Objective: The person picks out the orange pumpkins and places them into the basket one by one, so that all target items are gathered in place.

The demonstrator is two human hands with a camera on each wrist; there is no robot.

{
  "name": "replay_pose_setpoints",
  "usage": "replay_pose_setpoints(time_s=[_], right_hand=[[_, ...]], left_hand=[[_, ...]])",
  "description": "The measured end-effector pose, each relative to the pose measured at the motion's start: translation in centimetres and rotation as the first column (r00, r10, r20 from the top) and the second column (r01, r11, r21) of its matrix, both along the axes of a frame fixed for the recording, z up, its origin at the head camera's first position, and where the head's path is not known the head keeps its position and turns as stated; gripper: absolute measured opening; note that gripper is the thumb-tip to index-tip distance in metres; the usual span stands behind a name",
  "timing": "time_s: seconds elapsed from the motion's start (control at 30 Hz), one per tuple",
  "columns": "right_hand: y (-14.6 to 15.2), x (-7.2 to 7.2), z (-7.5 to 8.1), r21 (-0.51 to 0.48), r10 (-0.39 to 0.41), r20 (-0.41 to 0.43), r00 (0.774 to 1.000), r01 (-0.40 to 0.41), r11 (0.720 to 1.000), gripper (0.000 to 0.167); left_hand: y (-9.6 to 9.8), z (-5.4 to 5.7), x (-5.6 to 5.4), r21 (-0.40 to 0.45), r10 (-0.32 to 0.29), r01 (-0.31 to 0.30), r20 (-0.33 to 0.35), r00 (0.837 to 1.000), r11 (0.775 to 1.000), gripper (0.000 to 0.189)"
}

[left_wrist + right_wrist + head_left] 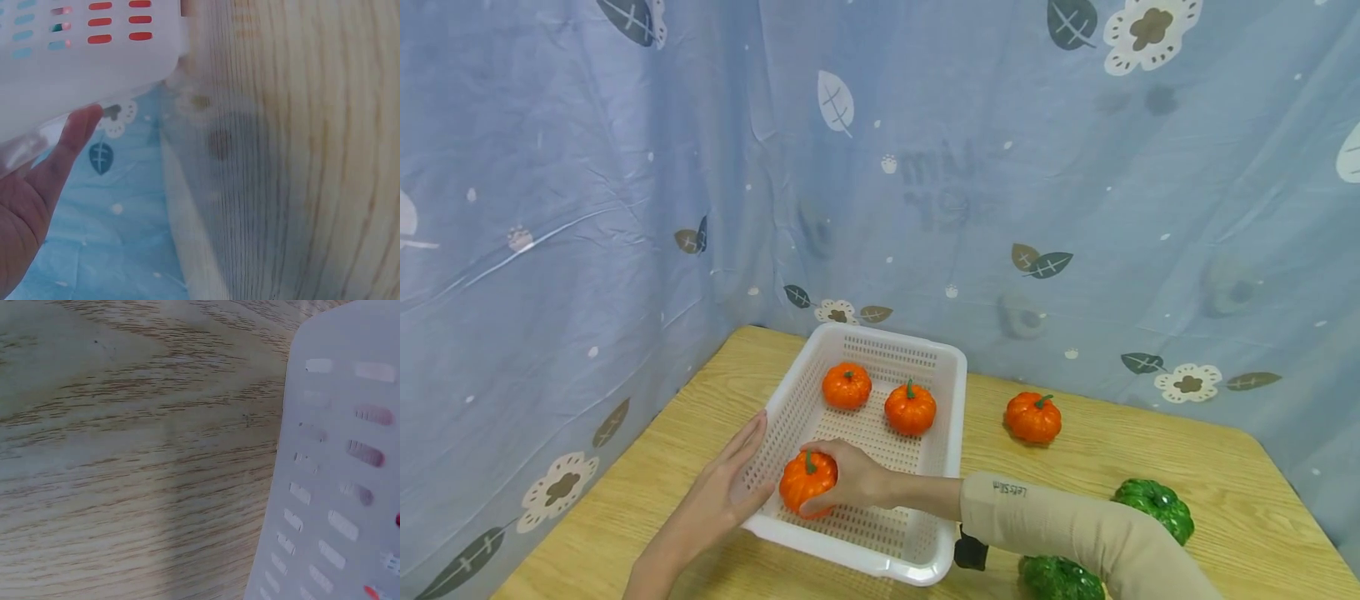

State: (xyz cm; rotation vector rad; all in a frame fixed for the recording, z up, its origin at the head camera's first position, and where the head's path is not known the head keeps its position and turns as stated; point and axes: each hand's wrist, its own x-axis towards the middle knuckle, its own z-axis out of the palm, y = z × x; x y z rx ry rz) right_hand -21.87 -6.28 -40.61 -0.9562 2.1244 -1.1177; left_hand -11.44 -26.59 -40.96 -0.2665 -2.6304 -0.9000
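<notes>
A white slotted plastic basket (951, 433) stands on the wooden table with three small orange pumpkins inside. My right hand (853, 477) reaches over its right wall and grips the near-left pumpkin (805, 492), thumb and fingers curved round its side. Farther back in the basket sit two more, a left pumpkin (847, 386) and a right pumpkin (910, 410). My left hand (718, 492) rests with straight fingers along the basket's left outer wall. In the left wrist view that hand (37, 206) lies at the basket's edge. The right wrist view shows the basket's slotted wall (325, 487), no fingers.
Right of the basket, another orange pumpkin (1033, 418) lies on the table (1225, 467). Two green pumpkins, one farther right (1156, 508) and one nearer (1060, 578), are partly behind the right sleeve (1075, 525). A blue patterned curtain (925, 167) hangs behind and at left.
</notes>
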Motion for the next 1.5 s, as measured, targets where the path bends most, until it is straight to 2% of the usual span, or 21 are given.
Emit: replay_pose_setpoints(time_s=[0.23,0.5,0.6,0.73,0.83,0.97,1.07,1.3,1.5], right_hand=[[-0.3,0.4,-0.2,0.04,-0.064,-0.012,0.998,0.065,0.997,0.074],[-0.6,0.3,-0.3,0.08,-0.083,-0.038,0.996,0.086,0.993,0.083],[-0.5,0.1,-0.2,0.053,-0.061,0.009,0.998,0.061,0.997,0.083],[-0.1,0.0,0.0,-0.01,-0.011,0.136,0.991,0.013,1.0,0.087],[0.2,0.0,0.1,-0.01,-0.038,0.174,0.984,0.04,0.999,0.09],[0.4,0.1,0.3,0.0,-0.144,0.158,0.977,0.145,0.989,0.08],[0.5,0.1,0.3,-0.018,-0.187,0.161,0.969,0.192,0.981,0.072],[0.4,0.3,0.2,-0.072,-0.181,0.18,0.967,0.196,0.978,0.065],[0.3,0.3,0.2,-0.081,-0.174,0.188,0.967,0.192,0.978,0.068]], left_hand=[[0.1,0.1,0.1,-0.011,0.01,-0.01,-0.002,1.0,1.0,0.074],[0.0,0.1,0.0,-0.012,0.007,-0.007,0.005,1.0,1.0,0.075],[-0.1,0.1,0.0,-0.022,0.013,-0.012,0.003,1.0,1.0,0.075],[-0.1,0.0,-0.1,-0.033,0.017,-0.017,0.001,1.0,0.999,0.075],[-0.1,0.0,0.0,-0.028,0.01,-0.01,-0.008,1.0,1.0,0.075],[-0.1,-0.1,0.0,-0.016,-0.004,0.004,-0.015,1.0,1.0,0.074],[-0.2,-0.1,0.1,-0.009,-0.008,0.008,-0.011,1.0,1.0,0.073],[-0.1,0.0,0.0,-0.024,-0.017,0.016,-0.033,0.999,1.0,0.073],[0.1,0.2,0.1,-0.024,-0.019,0.018,-0.046,0.999,1.0,0.072]])
